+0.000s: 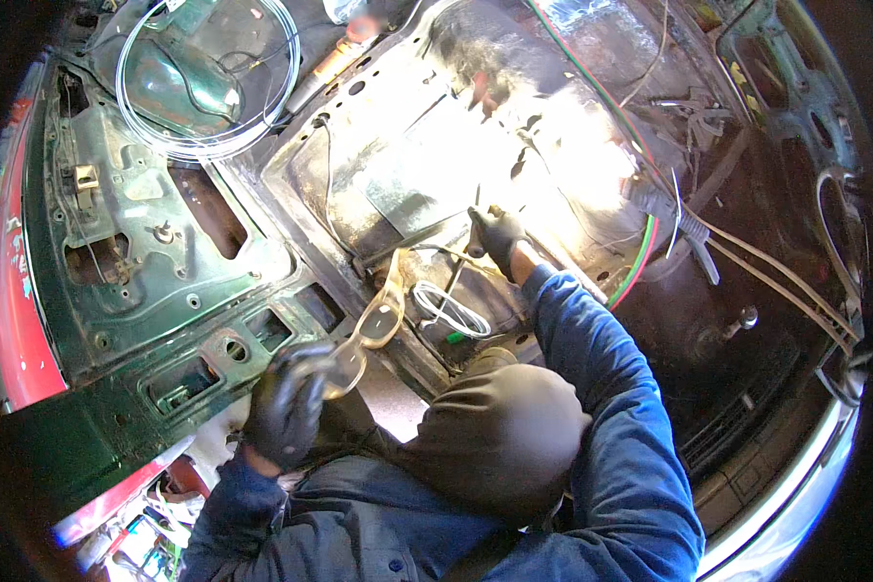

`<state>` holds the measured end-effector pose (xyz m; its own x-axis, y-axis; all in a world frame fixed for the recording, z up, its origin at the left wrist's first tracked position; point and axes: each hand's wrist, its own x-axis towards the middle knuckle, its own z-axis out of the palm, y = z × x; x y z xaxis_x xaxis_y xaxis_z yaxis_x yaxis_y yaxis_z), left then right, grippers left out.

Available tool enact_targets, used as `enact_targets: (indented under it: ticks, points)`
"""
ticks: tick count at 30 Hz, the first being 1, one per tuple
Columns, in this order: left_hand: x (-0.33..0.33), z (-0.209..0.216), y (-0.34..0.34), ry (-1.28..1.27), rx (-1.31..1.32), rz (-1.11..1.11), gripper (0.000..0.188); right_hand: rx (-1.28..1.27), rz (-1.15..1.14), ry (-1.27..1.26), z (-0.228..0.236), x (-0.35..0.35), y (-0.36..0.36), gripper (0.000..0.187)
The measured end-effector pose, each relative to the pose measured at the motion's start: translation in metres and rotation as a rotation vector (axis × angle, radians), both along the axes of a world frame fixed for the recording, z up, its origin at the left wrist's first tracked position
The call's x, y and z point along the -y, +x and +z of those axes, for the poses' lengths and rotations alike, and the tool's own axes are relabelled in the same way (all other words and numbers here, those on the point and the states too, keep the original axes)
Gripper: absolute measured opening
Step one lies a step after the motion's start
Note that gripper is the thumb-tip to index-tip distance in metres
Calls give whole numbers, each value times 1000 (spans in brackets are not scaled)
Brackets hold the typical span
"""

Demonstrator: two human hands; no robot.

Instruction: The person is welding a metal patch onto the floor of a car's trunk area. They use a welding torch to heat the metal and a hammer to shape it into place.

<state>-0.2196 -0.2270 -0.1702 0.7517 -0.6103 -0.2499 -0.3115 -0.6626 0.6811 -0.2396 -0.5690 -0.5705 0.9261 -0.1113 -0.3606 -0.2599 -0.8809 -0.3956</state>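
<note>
My left hand [289, 405], in a black glove, is closed on one side of a pair of clear safety glasses [382, 323] with amber-tinted edges. The glasses hang over the gap beside the green door. Farther right, my right hand [501, 239], also gloved in black, reaches over the bare metal floor pan [412, 179]. Its fingers wrap a dark, slim tool [475, 242]; a thin end shows above the fist, but its kind is unclear. Between the hands lies a small coil of white cable [451, 310].
The stripped green door panel [165, 252] stands at left, with cut-outs and sharp edges. A large wire coil [204, 145] lies far left. Red and green wires [638, 262] and pale cables [786, 286] run along the right. A rounded brown cloth shape [504, 432] fills the near middle. Strong light washes out the floor.
</note>
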Motion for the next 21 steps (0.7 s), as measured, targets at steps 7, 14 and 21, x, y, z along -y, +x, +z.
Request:
enact_targets:
  ticks: [7,14,21]
  points:
    - [19,-95,32,-90,-127,110,25,-279,-779,714,31,-23,77,61]
    - [51,-149,39,-245,-259,300,25,-225,-832,520,-10,-33,113,74]
    - [48,-155,38,-193,-227,265,27,-42,-701,744,33,-38,66,65]
